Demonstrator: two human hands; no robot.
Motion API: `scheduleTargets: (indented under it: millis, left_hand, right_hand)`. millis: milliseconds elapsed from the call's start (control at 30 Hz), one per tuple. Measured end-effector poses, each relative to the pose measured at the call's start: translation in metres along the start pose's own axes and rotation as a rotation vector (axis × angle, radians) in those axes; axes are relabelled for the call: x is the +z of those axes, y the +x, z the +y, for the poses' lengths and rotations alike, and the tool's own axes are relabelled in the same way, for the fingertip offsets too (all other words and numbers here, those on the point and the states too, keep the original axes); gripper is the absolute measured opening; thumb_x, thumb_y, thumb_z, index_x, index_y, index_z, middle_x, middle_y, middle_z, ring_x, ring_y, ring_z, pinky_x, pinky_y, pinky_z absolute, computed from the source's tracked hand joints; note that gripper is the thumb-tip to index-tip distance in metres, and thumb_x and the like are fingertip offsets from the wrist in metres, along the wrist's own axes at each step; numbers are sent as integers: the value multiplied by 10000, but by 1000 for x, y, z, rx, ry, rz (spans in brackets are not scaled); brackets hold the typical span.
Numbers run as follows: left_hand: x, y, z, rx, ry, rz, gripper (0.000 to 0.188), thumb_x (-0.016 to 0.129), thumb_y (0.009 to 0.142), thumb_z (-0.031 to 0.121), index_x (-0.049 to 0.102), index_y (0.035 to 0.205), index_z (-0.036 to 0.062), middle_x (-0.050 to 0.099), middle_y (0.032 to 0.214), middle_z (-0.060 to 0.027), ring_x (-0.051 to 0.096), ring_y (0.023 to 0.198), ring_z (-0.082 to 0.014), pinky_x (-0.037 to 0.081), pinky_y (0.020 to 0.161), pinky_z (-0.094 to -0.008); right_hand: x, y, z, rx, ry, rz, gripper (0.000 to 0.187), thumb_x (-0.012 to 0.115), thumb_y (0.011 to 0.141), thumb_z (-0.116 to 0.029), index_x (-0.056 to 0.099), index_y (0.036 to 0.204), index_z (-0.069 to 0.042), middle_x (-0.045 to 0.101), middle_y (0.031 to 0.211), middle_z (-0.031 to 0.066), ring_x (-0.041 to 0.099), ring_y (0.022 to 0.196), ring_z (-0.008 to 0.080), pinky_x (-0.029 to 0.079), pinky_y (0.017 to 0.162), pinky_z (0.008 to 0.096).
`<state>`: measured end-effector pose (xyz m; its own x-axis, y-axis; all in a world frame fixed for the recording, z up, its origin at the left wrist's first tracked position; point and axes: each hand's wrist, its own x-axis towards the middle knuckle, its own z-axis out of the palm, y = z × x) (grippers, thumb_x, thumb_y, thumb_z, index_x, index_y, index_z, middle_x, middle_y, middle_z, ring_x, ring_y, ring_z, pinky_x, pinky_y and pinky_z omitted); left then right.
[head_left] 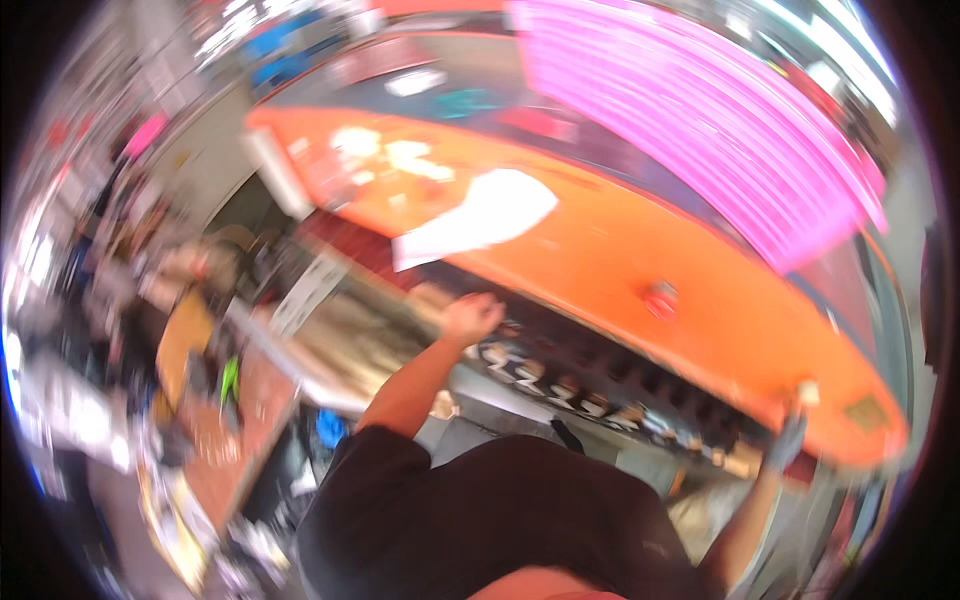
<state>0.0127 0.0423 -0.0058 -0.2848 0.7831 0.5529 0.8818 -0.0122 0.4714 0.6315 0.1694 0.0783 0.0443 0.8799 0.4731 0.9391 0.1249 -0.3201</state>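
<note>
The whole view is smeared by motion. My bare left hand [473, 318] is over the near side of the orange worktop, beside a dark rack [600, 370] with rows of round holes and pale parts along its front; its fingers are too blurred to read. Far to the right, my right hand [787, 442] wears a grey glove and reaches over the worktop's near edge. At its fingertips is a small pale block [808, 392], which it appears to grip. White paper [480, 218] lies on the worktop beyond my left hand.
The long orange worktop [600, 270] spans the view, with a small red item [661, 299] and a brownish square patch [867, 414] on it. Behind stands a bright pink ribbed panel [690, 120]. At left, a brown-topped table [215, 450] holds a green-handled tool [230, 380].
</note>
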Motion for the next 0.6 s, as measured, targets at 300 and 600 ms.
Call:
scheduleTargets:
  millis: [300, 600]
  left_hand:
    - [3, 5, 26, -47, -23, -53, 266, 610, 750, 340, 570, 654, 95, 605, 628, -97, 601, 612, -315, 482, 559, -436]
    - [4, 9, 26, -209, 77, -196, 379, 537, 804, 430, 608, 688, 76, 629, 690, -140, 611, 691, -338, 475, 621, -455]
  right_hand:
    - [50, -89, 101, -44, -145, -131, 399, 429, 939, -277, 608, 1001, 74, 590, 1002, 248, 554, 913, 419, 461, 809, 439]
    - [63, -80, 111, 2, -71, -197, 388, 436, 929, -270, 613, 1026, 61, 610, 993, 243, 576, 901, 398, 455, 802, 440]
